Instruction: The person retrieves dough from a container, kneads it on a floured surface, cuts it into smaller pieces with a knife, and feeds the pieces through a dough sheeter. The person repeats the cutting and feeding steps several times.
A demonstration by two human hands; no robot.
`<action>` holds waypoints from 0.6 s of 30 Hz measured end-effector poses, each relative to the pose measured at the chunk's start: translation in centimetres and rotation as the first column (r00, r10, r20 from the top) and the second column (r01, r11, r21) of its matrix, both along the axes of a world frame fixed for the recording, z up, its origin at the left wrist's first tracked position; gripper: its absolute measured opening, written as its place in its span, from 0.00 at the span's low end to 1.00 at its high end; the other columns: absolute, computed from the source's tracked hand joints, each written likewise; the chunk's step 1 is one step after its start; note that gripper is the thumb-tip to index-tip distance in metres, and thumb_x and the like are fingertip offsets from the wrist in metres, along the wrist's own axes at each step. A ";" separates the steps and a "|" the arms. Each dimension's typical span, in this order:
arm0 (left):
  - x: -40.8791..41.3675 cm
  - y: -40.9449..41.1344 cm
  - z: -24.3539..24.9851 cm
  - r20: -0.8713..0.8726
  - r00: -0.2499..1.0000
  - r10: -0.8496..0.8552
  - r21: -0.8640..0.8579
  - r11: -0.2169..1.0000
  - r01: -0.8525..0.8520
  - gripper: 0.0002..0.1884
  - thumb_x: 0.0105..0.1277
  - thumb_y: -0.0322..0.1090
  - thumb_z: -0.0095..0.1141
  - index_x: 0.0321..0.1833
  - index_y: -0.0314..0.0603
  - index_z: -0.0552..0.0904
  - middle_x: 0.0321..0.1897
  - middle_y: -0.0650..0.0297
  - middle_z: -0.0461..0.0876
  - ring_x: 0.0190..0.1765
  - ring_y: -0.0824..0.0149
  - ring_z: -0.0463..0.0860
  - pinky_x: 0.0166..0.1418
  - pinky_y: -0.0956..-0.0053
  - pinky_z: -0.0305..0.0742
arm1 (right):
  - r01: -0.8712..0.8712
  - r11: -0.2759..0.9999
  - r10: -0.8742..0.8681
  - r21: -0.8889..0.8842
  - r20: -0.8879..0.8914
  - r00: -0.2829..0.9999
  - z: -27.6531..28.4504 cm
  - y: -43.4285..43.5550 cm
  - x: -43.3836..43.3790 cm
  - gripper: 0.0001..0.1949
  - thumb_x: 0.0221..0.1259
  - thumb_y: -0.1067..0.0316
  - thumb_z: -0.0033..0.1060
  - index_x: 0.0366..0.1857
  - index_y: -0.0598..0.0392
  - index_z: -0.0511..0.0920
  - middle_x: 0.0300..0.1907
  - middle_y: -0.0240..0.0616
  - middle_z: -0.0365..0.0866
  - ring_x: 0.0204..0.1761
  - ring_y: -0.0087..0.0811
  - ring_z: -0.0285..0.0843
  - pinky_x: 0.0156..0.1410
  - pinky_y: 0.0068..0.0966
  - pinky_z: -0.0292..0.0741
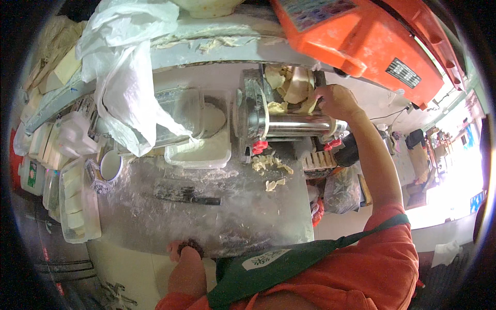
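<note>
My right hand (pixel 336 101) reaches to the right end of a metal dough roller machine (pixel 298 124), its fingers at a strip of pale dough (pixel 310 104). Whether they grip the dough cannot be told. More folded dough (pixel 288 83) lies in the machine above the shiny roller. Below the machine, dough scraps (pixel 267 164) are scattered on the floured metal table (pixel 240 209). My left hand (pixel 179 250) is at the table's near edge, partly hidden by the wrist and a dark band. A dark-bladed cleaver or scraper (pixel 186 192) lies flat on the table.
A plastic tub of flour (pixel 205 153) stands left of the machine, beside a hanging white plastic bag (pixel 131 97). A white enamel cup (pixel 111 165) and a long plastic container (pixel 77 205) are at the left. An orange machine housing (pixel 360 46) overhangs the upper right.
</note>
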State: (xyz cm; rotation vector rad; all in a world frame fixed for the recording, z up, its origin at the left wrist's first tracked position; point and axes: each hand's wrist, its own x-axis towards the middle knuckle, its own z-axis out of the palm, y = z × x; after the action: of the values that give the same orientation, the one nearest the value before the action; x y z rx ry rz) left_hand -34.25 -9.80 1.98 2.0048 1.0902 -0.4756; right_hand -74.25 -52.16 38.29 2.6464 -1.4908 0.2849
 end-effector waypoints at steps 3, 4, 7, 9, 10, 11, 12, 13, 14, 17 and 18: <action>0.5 0.6 -1.6 0.095 0.993 0.071 -0.179 0.982 -0.053 0.25 0.72 0.48 0.46 0.53 0.31 0.84 0.55 0.58 0.85 0.53 0.57 0.84 0.61 0.56 0.75 | -0.116 0.991 0.113 -0.067 -0.038 0.993 -0.8 -0.9 -0.6 0.10 0.56 0.61 0.62 0.40 0.47 0.86 0.41 0.44 0.86 0.47 0.47 0.84 0.53 0.42 0.78; 0.7 1.2 -2.2 0.137 0.986 0.099 -0.279 0.958 -0.057 0.24 0.72 0.48 0.46 0.51 0.31 0.85 0.55 0.57 0.85 0.52 0.57 0.84 0.60 0.58 0.76 | -0.146 0.987 0.140 -0.062 -0.101 0.985 -0.9 -1.0 0.1 0.12 0.51 0.65 0.65 0.41 0.47 0.86 0.44 0.43 0.84 0.51 0.46 0.81 0.58 0.41 0.75; 0.6 0.3 2.6 0.004 1.000 0.017 -0.233 0.972 -0.015 0.23 0.72 0.48 0.47 0.52 0.36 0.86 0.54 0.58 0.85 0.53 0.58 0.84 0.59 0.59 0.76 | -0.160 0.985 0.146 -0.062 -0.195 0.970 -1.9 -1.1 -0.3 0.15 0.45 0.69 0.69 0.41 0.49 0.85 0.46 0.41 0.81 0.56 0.46 0.77 0.63 0.42 0.71; 0.5 -0.4 5.6 -0.140 0.937 -0.321 0.016 0.945 0.326 0.22 0.73 0.49 0.48 0.54 0.41 0.86 0.54 0.58 0.85 0.55 0.60 0.83 0.59 0.60 0.76 | -0.183 0.981 0.165 -0.072 -0.202 0.965 -1.9 -0.7 0.7 0.15 0.44 0.69 0.70 0.40 0.50 0.84 0.45 0.40 0.80 0.55 0.45 0.76 0.62 0.43 0.69; 0.6 -0.5 5.6 -0.253 0.781 -0.572 0.156 0.772 0.616 0.21 0.73 0.50 0.48 0.55 0.43 0.86 0.54 0.59 0.85 0.56 0.60 0.83 0.59 0.60 0.76 | -0.201 0.976 0.181 -0.083 -0.203 0.962 -0.9 0.3 1.4 0.15 0.44 0.68 0.71 0.40 0.50 0.84 0.44 0.40 0.79 0.55 0.45 0.76 0.62 0.43 0.69; 0.6 -0.6 5.4 -0.398 0.549 -0.735 0.241 0.494 0.835 0.21 0.73 0.50 0.48 0.56 0.45 0.86 0.54 0.59 0.85 0.56 0.61 0.82 0.58 0.61 0.76 | -0.219 0.971 0.197 -0.094 -0.203 0.959 -0.4 0.7 2.2 0.15 0.43 0.68 0.71 0.39 0.51 0.84 0.43 0.40 0.79 0.54 0.44 0.77 0.61 0.43 0.69; 0.4 -1.1 5.0 -0.551 0.254 -0.795 0.251 0.132 0.959 0.21 0.73 0.51 0.49 0.56 0.47 0.86 0.54 0.59 0.85 0.56 0.61 0.82 0.58 0.61 0.76 | -0.238 0.959 0.206 -0.150 -0.205 0.957 -0.5 0.7 1.4 0.14 0.43 0.68 0.71 0.39 0.50 0.84 0.43 0.40 0.80 0.54 0.44 0.77 0.61 0.43 0.69; 0.3 -0.7 4.2 -0.620 0.116 -0.776 0.261 -0.065 0.963 0.21 0.73 0.51 0.49 0.56 0.47 0.86 0.54 0.59 0.85 0.56 0.62 0.82 0.58 0.61 0.76 | -0.266 0.943 0.226 -0.200 -0.201 0.953 -1.2 0.3 0.6 0.14 0.43 0.69 0.71 0.39 0.50 0.83 0.43 0.40 0.80 0.53 0.44 0.78 0.62 0.43 0.68; 0.3 -0.7 3.5 -0.632 0.099 -0.769 0.276 -0.104 0.956 0.21 0.73 0.51 0.49 0.56 0.47 0.86 0.53 0.60 0.85 0.56 0.62 0.82 0.57 0.61 0.76 | -0.291 0.924 0.246 -0.249 -0.197 0.949 -1.8 -0.1 0.0 0.14 0.43 0.69 0.71 0.38 0.50 0.83 0.43 0.40 0.81 0.52 0.44 0.78 0.62 0.43 0.68; 0.3 -0.6 2.1 -0.615 0.154 -0.773 0.325 -0.071 0.943 0.20 0.73 0.51 0.49 0.54 0.47 0.86 0.52 0.60 0.86 0.54 0.62 0.82 0.57 0.61 0.76 | -0.237 0.951 0.191 -0.198 -0.226 0.955 -0.9 1.2 0.9 0.13 0.44 0.68 0.70 0.37 0.50 0.83 0.41 0.41 0.84 0.48 0.45 0.81 0.60 0.42 0.70; 0.3 -0.6 1.9 -0.603 0.188 -0.775 0.341 -0.037 0.940 0.20 0.73 0.51 0.49 0.54 0.47 0.86 0.52 0.60 0.86 0.54 0.62 0.82 0.56 0.61 0.76 | -0.244 0.936 0.203 -0.255 -0.175 0.963 -0.4 2.0 1.0 0.11 0.47 0.68 0.68 0.37 0.51 0.82 0.39 0.42 0.86 0.43 0.47 0.82 0.56 0.41 0.73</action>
State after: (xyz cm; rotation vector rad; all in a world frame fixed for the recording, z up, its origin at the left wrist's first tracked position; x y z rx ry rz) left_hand -33.98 -10.35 3.88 3.3011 -0.3162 -1.1176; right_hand -73.25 -50.14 37.91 2.5477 -1.0234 0.2843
